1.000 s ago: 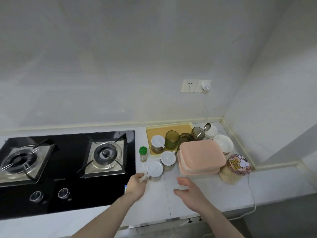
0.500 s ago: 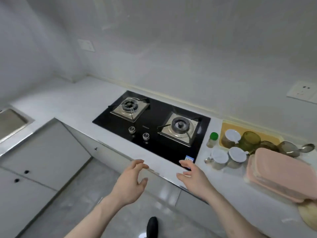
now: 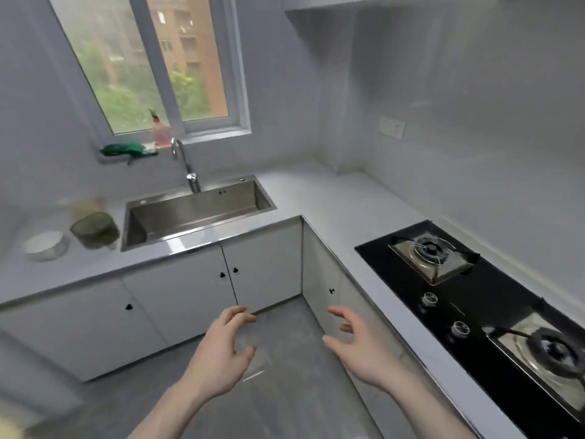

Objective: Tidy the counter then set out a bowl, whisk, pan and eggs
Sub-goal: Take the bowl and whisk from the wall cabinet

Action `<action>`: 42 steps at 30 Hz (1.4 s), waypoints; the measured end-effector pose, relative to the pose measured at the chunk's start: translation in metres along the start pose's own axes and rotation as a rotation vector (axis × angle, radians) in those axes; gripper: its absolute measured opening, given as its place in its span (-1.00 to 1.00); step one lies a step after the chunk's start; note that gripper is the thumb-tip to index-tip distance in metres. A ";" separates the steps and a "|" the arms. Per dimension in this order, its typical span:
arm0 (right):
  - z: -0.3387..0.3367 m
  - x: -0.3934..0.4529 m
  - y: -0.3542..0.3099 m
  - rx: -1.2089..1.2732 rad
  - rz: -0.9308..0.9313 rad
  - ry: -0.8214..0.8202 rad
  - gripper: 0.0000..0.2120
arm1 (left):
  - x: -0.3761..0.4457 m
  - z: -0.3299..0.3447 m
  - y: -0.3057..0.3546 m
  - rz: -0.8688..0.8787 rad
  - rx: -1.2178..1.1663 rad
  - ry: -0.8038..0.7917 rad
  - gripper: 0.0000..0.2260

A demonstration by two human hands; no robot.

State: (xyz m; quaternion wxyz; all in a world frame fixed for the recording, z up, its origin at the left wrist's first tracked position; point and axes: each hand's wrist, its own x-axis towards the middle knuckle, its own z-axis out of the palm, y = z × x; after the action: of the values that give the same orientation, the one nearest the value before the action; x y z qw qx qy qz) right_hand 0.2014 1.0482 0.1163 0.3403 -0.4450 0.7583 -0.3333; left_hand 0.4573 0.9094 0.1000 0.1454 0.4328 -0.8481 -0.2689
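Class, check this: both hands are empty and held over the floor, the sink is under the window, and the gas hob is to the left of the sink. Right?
Not quite. The head view shows the gas hob to the right of the sink, not left. The left hand and right hand are empty, over the floor; the sink sits under the window.

Daylight comes in through the window [image 3: 152, 61], up and to the left of my left hand [image 3: 220, 353], and I read the room as evenly, softly lit with a cool grey cast. Shadows are faint; the cabinet fronts beyond both hands sit a shade darker. The steel counter edge [image 3: 202, 245] above my left hand catches a bright streak of glare, and the sink [image 3: 196, 213] behind it shows a dull sheen. Far left of my left hand, the bowls [image 3: 47, 245] are smeared by blur. My right hand [image 3: 357, 346] looks slightly soft too. Straight lines bow toward the frame edges, and the hob [image 3: 474, 299] right of my right hand stretches.
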 end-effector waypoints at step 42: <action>0.382 0.548 -0.375 -0.037 -0.256 -0.699 -0.50 | 0.240 -0.313 -0.471 -0.816 -0.140 0.437 -0.71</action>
State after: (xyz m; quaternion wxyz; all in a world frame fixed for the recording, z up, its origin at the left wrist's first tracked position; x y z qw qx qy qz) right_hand 0.4761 0.3331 0.0904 0.5260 -0.6294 0.5404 -0.1875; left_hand 0.7761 0.3845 0.0839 0.2320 0.7666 -0.5378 -0.2633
